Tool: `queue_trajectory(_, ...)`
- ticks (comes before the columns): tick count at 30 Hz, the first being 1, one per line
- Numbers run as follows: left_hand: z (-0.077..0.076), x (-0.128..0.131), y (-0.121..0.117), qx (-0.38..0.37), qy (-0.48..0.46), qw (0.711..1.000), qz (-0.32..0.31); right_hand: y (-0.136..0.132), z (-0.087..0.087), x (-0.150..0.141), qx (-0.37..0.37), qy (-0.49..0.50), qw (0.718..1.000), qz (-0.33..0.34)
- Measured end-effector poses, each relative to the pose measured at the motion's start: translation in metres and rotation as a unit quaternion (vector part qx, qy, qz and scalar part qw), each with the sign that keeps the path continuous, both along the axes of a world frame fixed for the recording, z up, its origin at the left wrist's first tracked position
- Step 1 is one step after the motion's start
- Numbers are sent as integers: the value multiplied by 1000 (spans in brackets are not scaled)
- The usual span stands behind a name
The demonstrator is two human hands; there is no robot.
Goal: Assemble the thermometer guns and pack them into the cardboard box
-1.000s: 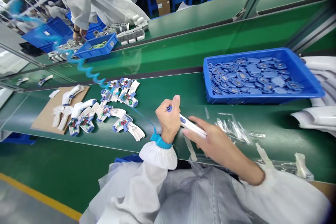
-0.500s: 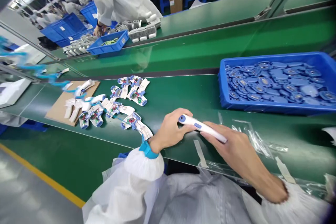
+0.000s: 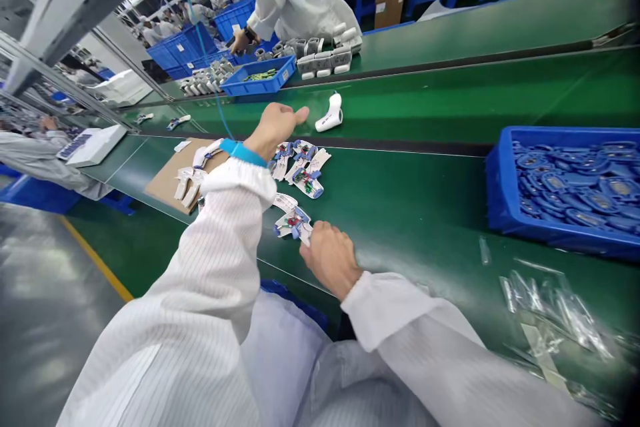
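A white gun-shaped infrared thermometer (image 3: 330,115) lies on the green belt, just beyond the fingers of my left hand (image 3: 277,128). That hand is stretched out above the bench's far edge, thumb extended, holding nothing. My right hand (image 3: 332,257) is closed on the handle end of an open thermometer half (image 3: 291,222), whose circuit board and wires show. Its grip covers part of the handle. Several more open thermometer halves (image 3: 306,177) lie together below my left hand. My left sleeve hides some of the pieces further left.
A blue bin (image 3: 500,190) of blue oval parts stands at the right, with clear plastic pieces (image 3: 555,307) before it. White shells lie on a cardboard sheet (image 3: 167,183) at the left. Across the belt, a co-worker's hand (image 3: 244,40) is near a small blue tray (image 3: 260,83).
The closed thermometer, earlier in both hands, now lies on the belt, let go. My left hand reached forward; my right moved left and took hold of an open half. The view swung right.
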State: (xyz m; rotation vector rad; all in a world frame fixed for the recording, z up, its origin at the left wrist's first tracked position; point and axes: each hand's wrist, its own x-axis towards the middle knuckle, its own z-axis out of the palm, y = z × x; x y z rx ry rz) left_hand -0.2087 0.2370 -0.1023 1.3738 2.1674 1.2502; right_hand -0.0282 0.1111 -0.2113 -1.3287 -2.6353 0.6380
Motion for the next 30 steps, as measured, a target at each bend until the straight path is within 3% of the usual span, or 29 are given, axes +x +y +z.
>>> queue_trajectory(2, -8, 5, -40, -27, 3, 998, -63, 9, 3, 22, -14, -2, 1000, -4)
queue_trajectory(5, -38, 38, -96, -100, -53, 965, -237, 19, 7, 78, -7, 32, 999, -14)
queue_trajectory(7, -62, 71, -120, -117, -108, 936, -313, 23, 9, 114, -2, 116, 993, -16)
queue_trajectory(9, -83, 108, -132, -105, -134, 927, -336, 23, 11, 144, -7, 220, 975, -24)
queue_trajectory(11, -95, 141, -136, -94, -124, 929, -336, 21, 14, 168, -9, 271, 961, -60)
queue_trajectory(14, -100, 178, -139, -69, -83, 930, -351, 14, 21, 193, 40, 246, 961, -115)
queue_trajectory(18, -98, 210, -140, -74, -60, 921, -379, 4, 36, 221, 152, 167, 967, -119)
queue_trajectory(21, -100, 227, -135, -109, -116, 920, -358, 4, 38, 247, 185, 163, 950, -191)
queue_trajectory(24, -107, 240, -127, -120, -198, 915, -330, 12, 19, 276, 186, 81, 939, -278)
queue_trajectory(27, -115, 247, -120, -125, -274, 901, -313, 14, -9, 304, 185, -18, 941, -283)
queue_trajectory(30, -122, 248, -114, -169, -382, 859, -297, 4, -25, 343, 214, 0, 925, -315)
